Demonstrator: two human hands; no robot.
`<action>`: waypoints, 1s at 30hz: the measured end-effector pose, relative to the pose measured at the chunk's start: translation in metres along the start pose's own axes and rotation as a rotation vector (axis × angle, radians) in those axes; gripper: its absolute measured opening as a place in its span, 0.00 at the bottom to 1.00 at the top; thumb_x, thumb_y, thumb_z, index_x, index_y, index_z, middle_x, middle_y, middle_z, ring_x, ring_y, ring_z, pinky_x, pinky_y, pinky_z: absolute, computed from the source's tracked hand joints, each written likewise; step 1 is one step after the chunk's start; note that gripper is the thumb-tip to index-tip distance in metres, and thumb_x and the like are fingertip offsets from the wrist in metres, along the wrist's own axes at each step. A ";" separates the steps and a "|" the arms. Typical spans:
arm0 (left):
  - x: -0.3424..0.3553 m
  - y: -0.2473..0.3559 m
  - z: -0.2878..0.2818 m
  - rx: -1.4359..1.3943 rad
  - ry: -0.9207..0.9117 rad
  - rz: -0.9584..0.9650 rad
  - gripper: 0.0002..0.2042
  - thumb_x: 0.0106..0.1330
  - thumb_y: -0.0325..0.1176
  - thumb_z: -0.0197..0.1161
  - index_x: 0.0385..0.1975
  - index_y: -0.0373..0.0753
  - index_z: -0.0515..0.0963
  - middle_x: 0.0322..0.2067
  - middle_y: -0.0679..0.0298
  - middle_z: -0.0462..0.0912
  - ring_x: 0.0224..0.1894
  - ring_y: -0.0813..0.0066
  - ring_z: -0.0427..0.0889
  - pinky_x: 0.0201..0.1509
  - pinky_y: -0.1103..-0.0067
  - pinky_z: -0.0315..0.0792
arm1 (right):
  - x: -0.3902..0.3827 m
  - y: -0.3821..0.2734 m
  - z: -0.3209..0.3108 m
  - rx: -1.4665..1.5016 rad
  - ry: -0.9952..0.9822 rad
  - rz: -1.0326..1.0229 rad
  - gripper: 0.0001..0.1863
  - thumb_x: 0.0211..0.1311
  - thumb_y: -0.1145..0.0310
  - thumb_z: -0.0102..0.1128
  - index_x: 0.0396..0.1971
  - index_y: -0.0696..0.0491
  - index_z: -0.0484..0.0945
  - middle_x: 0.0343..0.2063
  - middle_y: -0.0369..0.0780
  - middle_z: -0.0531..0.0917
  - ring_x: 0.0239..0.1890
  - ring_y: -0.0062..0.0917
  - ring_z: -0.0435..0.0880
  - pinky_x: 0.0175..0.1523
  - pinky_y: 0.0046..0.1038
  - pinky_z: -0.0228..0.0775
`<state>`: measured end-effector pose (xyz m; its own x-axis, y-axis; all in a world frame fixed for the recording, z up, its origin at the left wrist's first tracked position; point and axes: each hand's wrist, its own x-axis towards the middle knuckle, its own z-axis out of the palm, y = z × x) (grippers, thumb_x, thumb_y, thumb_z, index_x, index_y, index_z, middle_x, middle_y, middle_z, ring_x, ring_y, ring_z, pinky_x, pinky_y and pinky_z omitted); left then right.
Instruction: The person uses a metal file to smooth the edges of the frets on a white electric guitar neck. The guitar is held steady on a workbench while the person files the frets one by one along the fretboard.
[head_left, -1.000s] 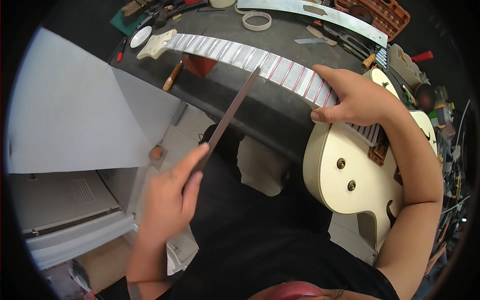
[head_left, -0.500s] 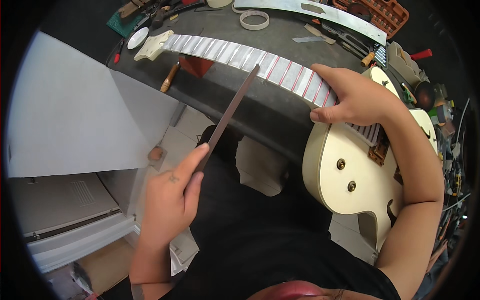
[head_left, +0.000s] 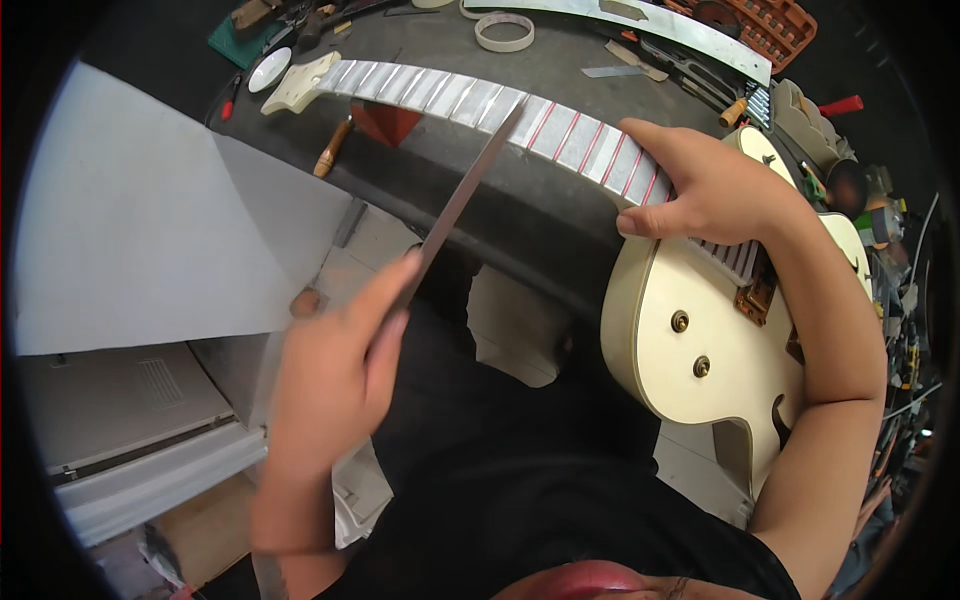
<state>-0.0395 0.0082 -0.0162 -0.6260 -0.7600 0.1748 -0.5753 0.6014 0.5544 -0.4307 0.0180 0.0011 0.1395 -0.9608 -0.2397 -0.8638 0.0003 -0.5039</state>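
Observation:
A cream electric guitar (head_left: 650, 340) lies with its body at the right and its neck (head_left: 450, 98) reaching to the far left. Pale masking covers the fretboard between the frets; several frets near the body show as red lines. My left hand (head_left: 335, 370), blurred, is closed around the lower end of a long narrow file (head_left: 462, 205). The file slants up to the right, its tip on the near edge of the fretboard, about mid-neck. My right hand (head_left: 705, 185) grips the neck where it meets the body, thumb on the near side and fingers over the far side.
A red support block (head_left: 388, 126) sits under the neck on the dark bench, beside a wooden-handled tool (head_left: 334, 148). Behind lie a tape roll (head_left: 505, 32), a white dish (head_left: 270, 69), a long metal straightedge (head_left: 690, 32) and an orange tool case (head_left: 775, 35). Clutter fills the right side.
My left hand and the file have shifted slightly up, and the tip sits a little farther along the fretboard edge. My right hand keeps its grip; the whole view has shifted a little.

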 end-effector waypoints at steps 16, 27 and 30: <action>0.037 0.008 0.010 -0.047 0.046 0.026 0.23 0.73 0.22 0.67 0.68 0.42 0.83 0.43 0.44 0.91 0.42 0.41 0.91 0.47 0.59 0.82 | 0.000 0.001 0.004 0.041 0.017 0.006 0.47 0.58 0.49 0.79 0.72 0.63 0.72 0.50 0.55 0.87 0.53 0.46 0.87 0.61 0.39 0.78; 0.121 0.016 0.020 0.139 0.087 0.128 0.16 0.77 0.26 0.64 0.63 0.39 0.85 0.44 0.44 0.91 0.44 0.36 0.89 0.51 0.60 0.82 | 0.008 -0.013 -0.003 0.065 -0.059 -0.008 0.45 0.59 0.51 0.79 0.70 0.61 0.74 0.47 0.52 0.87 0.49 0.44 0.86 0.58 0.39 0.78; 0.127 0.016 0.025 0.076 0.125 0.154 0.15 0.75 0.26 0.67 0.60 0.39 0.85 0.42 0.41 0.90 0.46 0.36 0.88 0.50 0.52 0.80 | 0.006 -0.011 -0.002 0.074 -0.038 -0.026 0.44 0.59 0.51 0.79 0.71 0.60 0.74 0.47 0.51 0.87 0.49 0.43 0.87 0.58 0.39 0.78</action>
<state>-0.1411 -0.0728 -0.0059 -0.6426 -0.6791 0.3548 -0.5186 0.7264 0.4510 -0.4211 0.0114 0.0070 0.1807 -0.9496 -0.2560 -0.8215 -0.0026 -0.5702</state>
